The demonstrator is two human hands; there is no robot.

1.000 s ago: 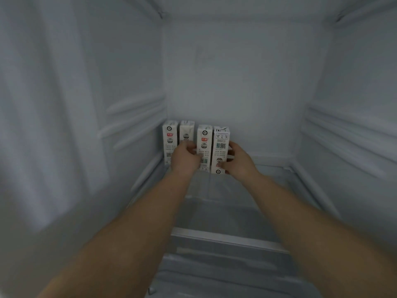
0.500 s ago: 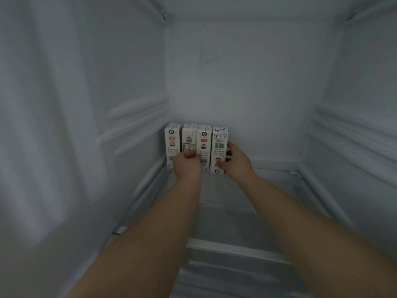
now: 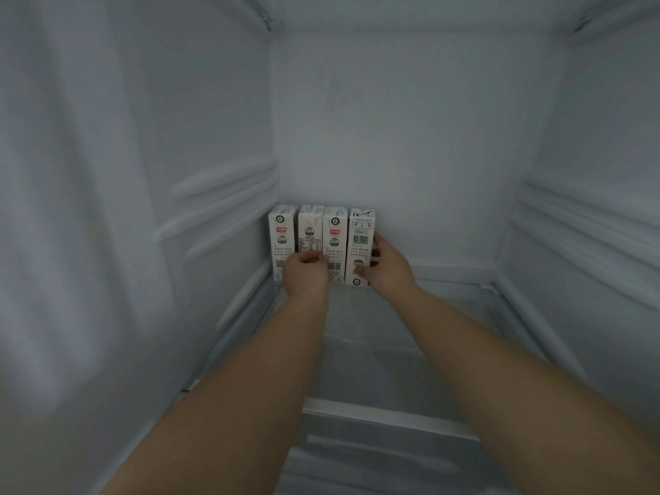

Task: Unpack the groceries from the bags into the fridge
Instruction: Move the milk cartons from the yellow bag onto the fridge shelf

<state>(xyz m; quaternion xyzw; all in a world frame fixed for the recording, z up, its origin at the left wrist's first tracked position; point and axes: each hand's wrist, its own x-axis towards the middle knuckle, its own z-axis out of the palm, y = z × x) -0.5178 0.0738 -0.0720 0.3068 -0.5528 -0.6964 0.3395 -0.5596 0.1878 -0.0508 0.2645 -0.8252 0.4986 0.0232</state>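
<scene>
Four upright milk cartons (image 3: 321, 242) in a touching row on glass shelf (image 3: 375, 351), against fridge back wall (image 3: 410, 155). Right hand (image 3: 387, 267) fingers curled round rightmost carton (image 3: 361, 244). Left hand (image 3: 308, 271) fingers curled against middle cartons; grip unclear. Ribbed side walls (image 3: 221, 205) left and right of both hands.
</scene>
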